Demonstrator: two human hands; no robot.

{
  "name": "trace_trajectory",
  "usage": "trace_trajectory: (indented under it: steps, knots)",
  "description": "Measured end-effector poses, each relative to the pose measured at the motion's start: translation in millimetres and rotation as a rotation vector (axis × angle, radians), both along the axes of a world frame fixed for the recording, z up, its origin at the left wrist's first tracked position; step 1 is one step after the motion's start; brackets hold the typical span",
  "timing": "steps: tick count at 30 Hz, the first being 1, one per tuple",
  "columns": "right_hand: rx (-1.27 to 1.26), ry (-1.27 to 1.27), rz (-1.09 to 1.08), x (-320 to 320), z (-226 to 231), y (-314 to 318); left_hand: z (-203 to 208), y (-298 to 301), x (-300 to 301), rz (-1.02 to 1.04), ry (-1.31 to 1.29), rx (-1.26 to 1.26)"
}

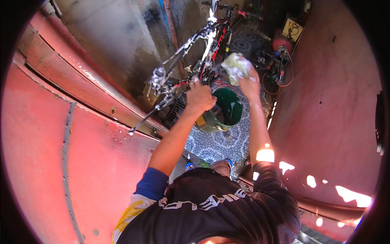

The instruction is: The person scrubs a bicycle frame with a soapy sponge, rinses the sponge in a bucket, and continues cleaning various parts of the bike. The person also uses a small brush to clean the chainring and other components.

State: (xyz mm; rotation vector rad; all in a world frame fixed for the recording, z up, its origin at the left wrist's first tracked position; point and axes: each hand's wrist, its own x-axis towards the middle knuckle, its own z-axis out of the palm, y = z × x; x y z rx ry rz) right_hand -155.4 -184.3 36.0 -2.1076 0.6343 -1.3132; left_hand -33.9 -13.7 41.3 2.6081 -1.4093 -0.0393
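Observation:
A black and red bicycle frame (219,39), streaked with white foam, stands ahead of me with its handlebar at the far end. My left hand (200,96) is closed on the lower part of the frame; the exact part is hidden under the fingers. To its right, my right hand (250,84) grips a pale yellow-green cloth (236,67) covered in suds, raised beside the frame and apart from it. Between and below my hands is a green bucket (233,99), its inside dark. The rear derailleur (158,77) sticks out to the left, foamy too.
Red metal panels (36,154) flank me on the left, and a red wall (325,110) on the right. Patterned mosaic tiles (221,146) cover the floor. A red compressor-like tank (282,44) with an orange hose (280,84) sits at the far right. A stained wall (113,36) stands behind the bicycle.

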Motion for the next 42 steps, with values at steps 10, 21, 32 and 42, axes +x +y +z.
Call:
trace_trajectory:
  steps: [10,21,32,42]
  knots:
    - [0.023,0.495,0.122,214.4,0.1,46.2,-53.5,25.5,10.9,-0.228,0.055,-0.333]
    - [0.078,0.472,0.432,218.1,1.5,68.4,-33.1,49.8,43.7,-0.073,0.057,-0.144]
    - [-0.183,0.546,0.012,315.8,38.9,-68.1,-46.4,38.2,68.0,-0.113,0.072,-0.121]
    - [-0.405,0.348,0.383,174.7,-38.6,-0.8,-51.1,39.9,102.0,-0.062,0.064,-0.059]
